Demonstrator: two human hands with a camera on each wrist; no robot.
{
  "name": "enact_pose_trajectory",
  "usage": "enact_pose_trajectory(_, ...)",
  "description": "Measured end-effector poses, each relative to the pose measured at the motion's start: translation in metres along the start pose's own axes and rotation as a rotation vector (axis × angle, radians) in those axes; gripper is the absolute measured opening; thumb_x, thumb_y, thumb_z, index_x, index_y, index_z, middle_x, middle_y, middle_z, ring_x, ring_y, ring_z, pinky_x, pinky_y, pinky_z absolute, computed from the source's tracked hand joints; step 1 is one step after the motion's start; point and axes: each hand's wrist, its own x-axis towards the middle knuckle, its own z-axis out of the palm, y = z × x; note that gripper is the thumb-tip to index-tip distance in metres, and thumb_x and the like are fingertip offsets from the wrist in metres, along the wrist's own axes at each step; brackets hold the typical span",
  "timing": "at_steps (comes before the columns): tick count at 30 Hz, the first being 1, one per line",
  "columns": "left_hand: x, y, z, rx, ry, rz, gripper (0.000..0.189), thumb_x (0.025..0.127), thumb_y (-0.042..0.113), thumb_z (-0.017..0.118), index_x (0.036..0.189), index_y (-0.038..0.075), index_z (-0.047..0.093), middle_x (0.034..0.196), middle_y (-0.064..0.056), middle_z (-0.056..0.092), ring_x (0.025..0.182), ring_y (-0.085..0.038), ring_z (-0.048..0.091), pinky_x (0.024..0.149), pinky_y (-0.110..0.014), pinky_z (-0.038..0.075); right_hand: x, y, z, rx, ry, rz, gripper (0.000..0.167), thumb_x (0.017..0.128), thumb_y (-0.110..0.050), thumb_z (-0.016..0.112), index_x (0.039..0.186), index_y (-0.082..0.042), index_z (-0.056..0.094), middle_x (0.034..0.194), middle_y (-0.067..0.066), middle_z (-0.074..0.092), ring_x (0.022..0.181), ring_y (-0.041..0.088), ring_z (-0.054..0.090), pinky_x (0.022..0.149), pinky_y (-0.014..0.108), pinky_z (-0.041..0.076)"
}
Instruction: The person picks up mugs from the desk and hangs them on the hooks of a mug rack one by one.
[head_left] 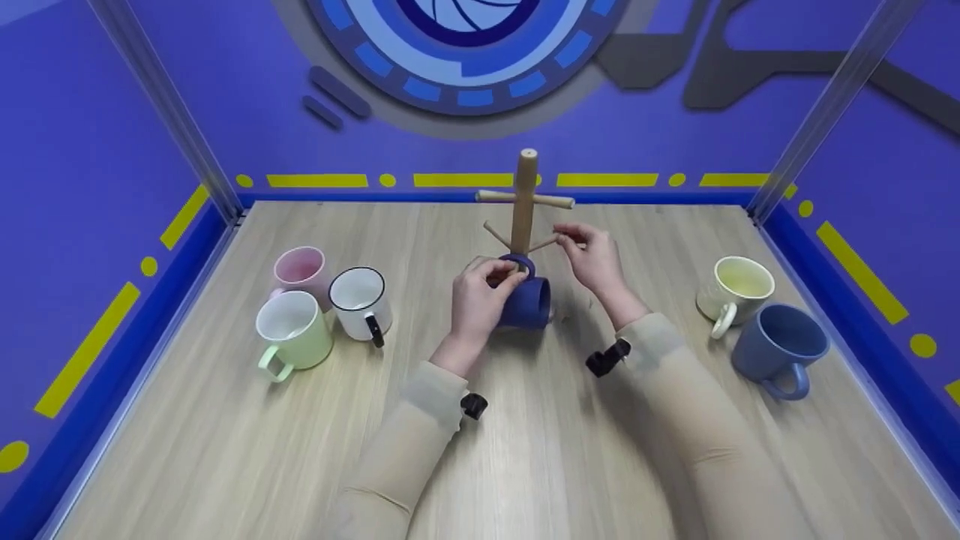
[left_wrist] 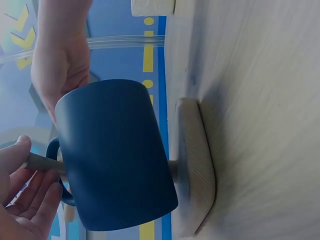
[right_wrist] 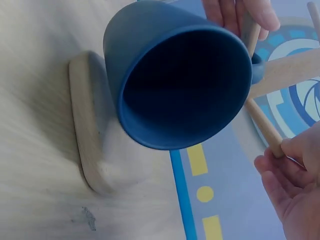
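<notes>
A wooden mug tree (head_left: 523, 217) stands upright with pegs at two heights. From a lower front peg (left_wrist: 44, 163) a dark blue mug (head_left: 531, 304) hangs sideways by its handle, above the wooden base (left_wrist: 196, 175). My left hand (head_left: 478, 296) pinches the end of that peg between thumb and fingers, beside the mug's handle. With thumb and fingertips, my right hand (head_left: 596, 259) grips the tip of another lower peg (right_wrist: 267, 131), right of the post. The mug's open mouth faces right, toward the right wrist camera.
Left on the table are a pink mug (head_left: 319, 276), a white mug (head_left: 369, 324) with a black handle and a light green mug (head_left: 311, 341). A cream mug (head_left: 720, 300) and a grey-blue mug (head_left: 765, 356) stand at right. Blue-purple panels (head_left: 637, 150) border the table.
</notes>
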Motion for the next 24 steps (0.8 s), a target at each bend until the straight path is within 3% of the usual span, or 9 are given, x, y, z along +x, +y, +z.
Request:
enact_pose_trajectory(6,0.005,-0.004,-0.01,-0.055,0.021,-0.058,0.017,0.085,0.013,0.085,0.098,0.004,0.081,0.095,-0.011,0.078,0.086,-0.023,0.075,0.08,-0.032,0.062,-0.011,0.002,-0.003,-0.009,0.017,-0.031,0.022,0.101,-0.013,0.066,0.117,-0.001,0.075,0.115,0.019,0.076,0.107,0.032,0.07,0.095,0.047,0.059)
enact_pose_trajectory(15,0.019,-0.014,-0.026,-0.062,0.042,-0.153,0.016,0.085,0.014,0.085,0.096,0.003,0.082,0.095,-0.014,0.08,0.088,-0.026,0.076,0.08,-0.029,0.06,-0.032,-0.005,-0.003,-0.03,0.001,-0.092,0.02,0.099,-0.01,0.068,0.113,0.003,0.074,0.111,0.02,0.076,0.105,0.033,0.072,0.092,0.047,0.06)
enact_pose_trajectory(24,0.038,-0.02,-0.036,-0.069,-0.008,-0.259,0.017,0.09,0.013,0.08,0.102,0.002,0.081,0.102,-0.015,0.08,0.099,-0.028,0.075,0.089,-0.034,0.059,-0.052,-0.016,0.003,-0.08,0.018,-0.206,0.016,0.096,-0.008,0.072,0.106,0.004,0.074,0.104,0.021,0.075,0.098,0.034,0.073,0.087,0.047,0.062)
